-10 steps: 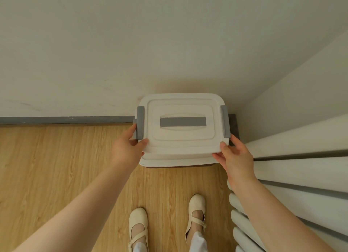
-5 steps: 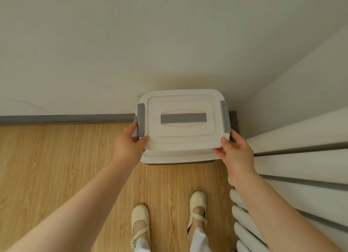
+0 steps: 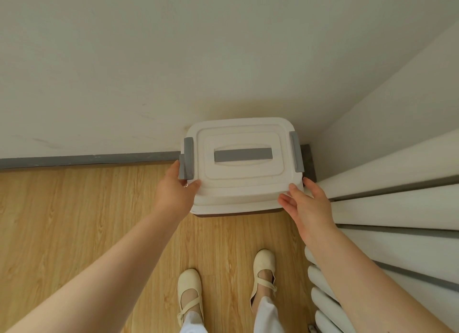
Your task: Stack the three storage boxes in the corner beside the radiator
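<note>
A white storage box with grey side latches and a grey lid handle sits high in the corner where two walls meet. Below its front edge shows a white rim and then a thin dark brown strip of whatever is beneath; the rest underneath is hidden. My left hand grips the lid's front left corner just below the left latch, thumb on top. My right hand holds the front right corner, with its fingers loosely spread against the lid edge.
A white ribbed radiator runs along the right wall, close to my right forearm. A grey skirting board lines the far wall above the wooden floor. My feet in cream shoes stand just before the box.
The box has slid away from me towards the wall, deeper into the corner, and both hands went with it. The fingers of my right hand have loosened a little.
</note>
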